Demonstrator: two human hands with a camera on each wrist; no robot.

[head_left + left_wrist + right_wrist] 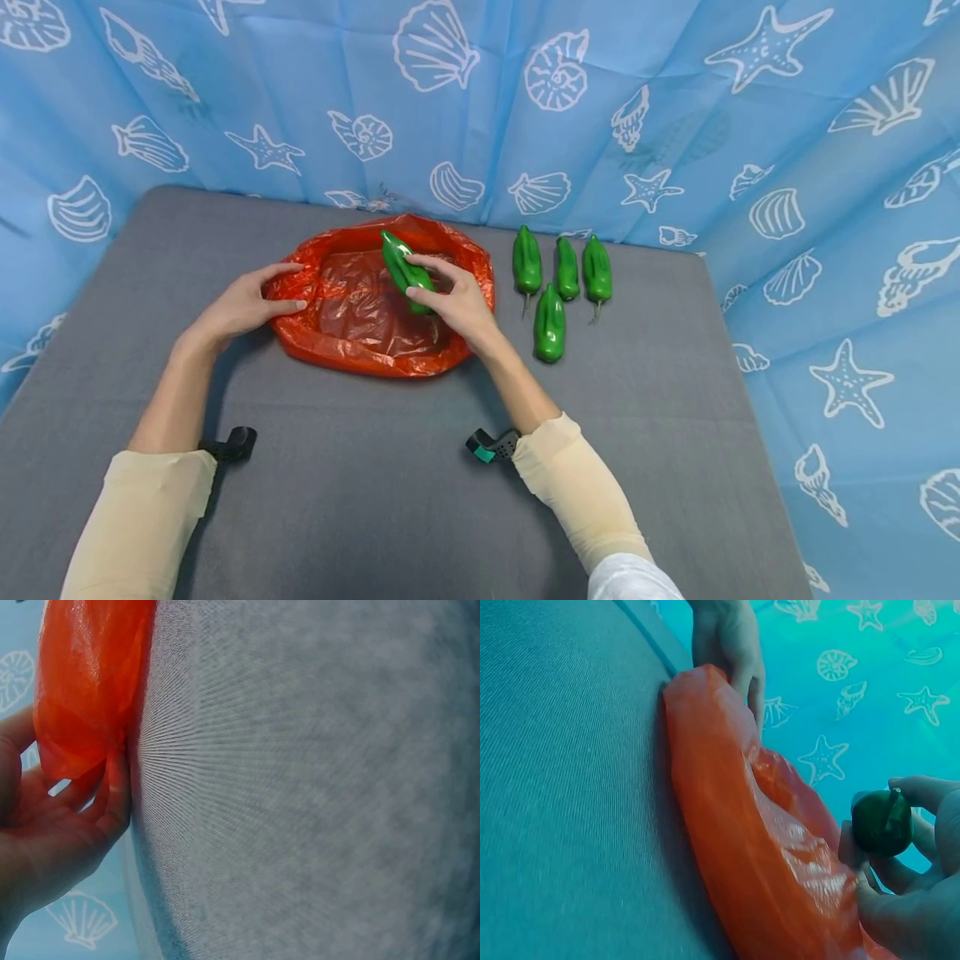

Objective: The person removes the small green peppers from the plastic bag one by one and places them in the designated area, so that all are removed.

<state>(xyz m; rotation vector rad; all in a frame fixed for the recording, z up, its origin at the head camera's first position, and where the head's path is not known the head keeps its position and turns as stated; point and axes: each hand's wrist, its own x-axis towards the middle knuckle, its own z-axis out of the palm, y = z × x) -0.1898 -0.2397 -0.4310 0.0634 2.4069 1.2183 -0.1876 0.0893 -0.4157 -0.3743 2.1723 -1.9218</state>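
Note:
A red plastic bag (360,362) lies spread on the table, its mouth opened wide and its rim rolled outward. At its left end my left hand (243,304) grips the rim, fingers and thumb around the rolled film; the left wrist view shows the bag (94,682) between them. Over the right half of the bag's mouth, my right hand (457,304) holds a glossy green pepper (397,258) between thumb and fingers, tilted with its tip toward the back. From the right wrist, the pepper (881,825) appears end-on, stem toward the camera, above the bag's rim.
Several more green peppers (550,325) lie in a loose group to the right of the bag. A grey cloth covers the table (360,492). Blue curtains (495,108) with white shell and starfish prints hang along the back and right edges.

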